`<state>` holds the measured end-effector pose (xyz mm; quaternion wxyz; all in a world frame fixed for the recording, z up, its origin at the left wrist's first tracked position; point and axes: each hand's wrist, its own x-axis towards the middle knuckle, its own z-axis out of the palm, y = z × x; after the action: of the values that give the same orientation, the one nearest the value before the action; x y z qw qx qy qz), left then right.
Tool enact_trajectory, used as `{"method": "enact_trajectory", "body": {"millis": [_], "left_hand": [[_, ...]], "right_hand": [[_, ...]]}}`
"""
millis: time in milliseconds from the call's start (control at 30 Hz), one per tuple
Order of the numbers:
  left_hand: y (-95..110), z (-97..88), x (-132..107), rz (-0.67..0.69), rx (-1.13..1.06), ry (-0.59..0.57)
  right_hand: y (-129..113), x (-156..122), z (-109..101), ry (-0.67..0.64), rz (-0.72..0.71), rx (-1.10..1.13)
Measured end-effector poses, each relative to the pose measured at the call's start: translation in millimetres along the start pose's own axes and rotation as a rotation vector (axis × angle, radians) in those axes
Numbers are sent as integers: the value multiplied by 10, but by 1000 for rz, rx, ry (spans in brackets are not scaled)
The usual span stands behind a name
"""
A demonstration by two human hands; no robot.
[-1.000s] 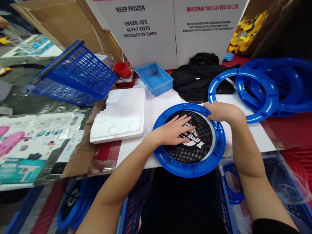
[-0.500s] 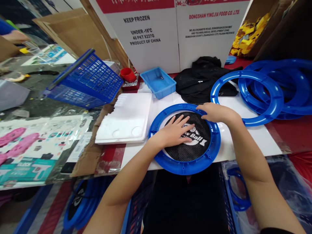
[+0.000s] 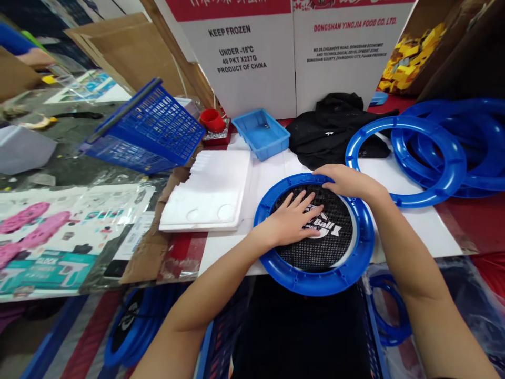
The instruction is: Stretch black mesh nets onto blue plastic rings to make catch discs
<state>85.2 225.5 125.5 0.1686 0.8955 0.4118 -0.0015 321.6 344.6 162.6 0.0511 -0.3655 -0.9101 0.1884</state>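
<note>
The left hand (image 3: 290,221) lies palm down with its fingers spread, clasping nothing, on a round black mesh disc (image 3: 311,258) with a white printed emblem. The right hand (image 3: 347,179) bends its fingers over the far rim of a wide blue plastic ring (image 3: 315,284); whether that grip pinches the rim or only rests on it, I cannot tell. The disc sits inside the ring, a pale crescent showing between its right edge and the blue. The ring lies on a white sheet (image 3: 223,250) over the red worktop (image 3: 483,229), its near edge jutting past the front. To the right, near the right forearm, a second blue plastic ring (image 3: 456,158) leans on a pile of similar blue rings (image 3: 491,163). Beyond the hands lies a heap of black fabric (image 3: 327,131), with a shallow light-blue plastic tray (image 3: 274,149) just left of it. A white foam slab (image 3: 209,184) with a jagged edge lies left of the ring, and farther left a blue plastic lattice basket (image 3: 153,131) stands tilted. A white printed cardboard panel (image 3: 252,92) rises at the back.
</note>
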Motion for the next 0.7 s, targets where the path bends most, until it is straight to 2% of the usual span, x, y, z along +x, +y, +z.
{"method": "enact_trajectory", "body": {"millis": [133, 233, 333, 400, 500, 567, 633, 700], "left_hand": [[65, 81, -17, -83, 7, 114], [93, 67, -24, -112, -10, 112], [64, 1, -3, -63, -35, 61], [26, -33, 11, -21, -72, 3], [-16, -57, 1, 33, -117, -74], [-30, -82, -10, 73, -134, -98], [-47, -134, 16, 100, -165, -75], [-79, -209, 107, 69, -195, 19]], "right_hand": [[-46, 4, -112, 68, -66, 45], [-129, -16, -165, 47, -90, -16], [-191, -71, -55, -36, -73, -162], [-174, -136, 90, 0, -69, -209], [-54, -251, 277, 115, -66, -146], [47, -311, 333, 104, -73, -79], [126, -340, 341, 56, -73, -35], [176, -338, 329, 19, -59, 0]]}}
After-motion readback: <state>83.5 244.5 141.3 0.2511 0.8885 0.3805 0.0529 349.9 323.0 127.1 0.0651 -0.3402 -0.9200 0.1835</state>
